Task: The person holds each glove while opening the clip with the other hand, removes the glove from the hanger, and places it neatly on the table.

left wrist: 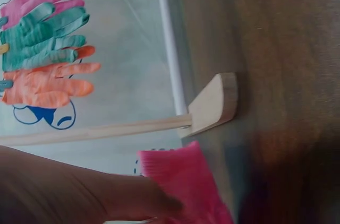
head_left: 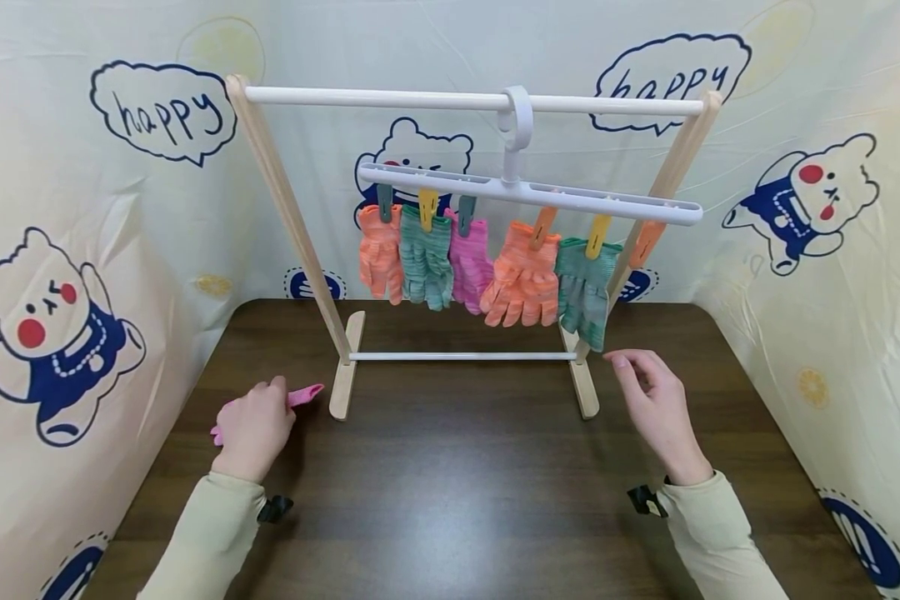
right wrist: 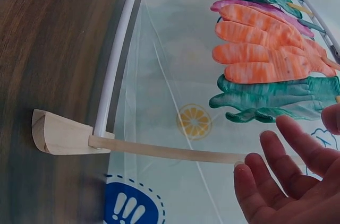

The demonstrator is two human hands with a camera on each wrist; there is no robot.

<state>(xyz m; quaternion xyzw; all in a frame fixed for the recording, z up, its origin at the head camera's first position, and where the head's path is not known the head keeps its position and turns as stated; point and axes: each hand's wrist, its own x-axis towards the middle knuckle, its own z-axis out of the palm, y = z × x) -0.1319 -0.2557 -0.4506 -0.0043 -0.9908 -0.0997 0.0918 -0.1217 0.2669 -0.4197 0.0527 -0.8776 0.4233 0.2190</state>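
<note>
My left hand (head_left: 253, 427) grips a pink knit glove (head_left: 305, 395) over the table's left side; the glove's cuff (left wrist: 175, 165) sticks out past the thumb in the left wrist view. My right hand (head_left: 654, 402) holds nothing, its fingers (right wrist: 276, 160) loosely bent, beside the rack's right foot. Nearest to it hangs a green glove (head_left: 587, 287) under a yellow clothespin (head_left: 598, 236). Further left on the white hanger (head_left: 457, 181) hang an orange glove (head_left: 523, 279), a pink glove (head_left: 469, 267), another green glove (head_left: 426, 262) and another orange glove (head_left: 380, 258), each clipped by a clothespin.
The hanger hooks over the white top bar (head_left: 390, 99) of a wooden rack, whose left foot (head_left: 347, 367) and right foot (head_left: 581, 379) stand on the brown table (head_left: 450, 483). An orange clothespin (head_left: 647, 244) hangs at the hanger's right end without a glove. Printed cloth (head_left: 150, 200) surrounds the table.
</note>
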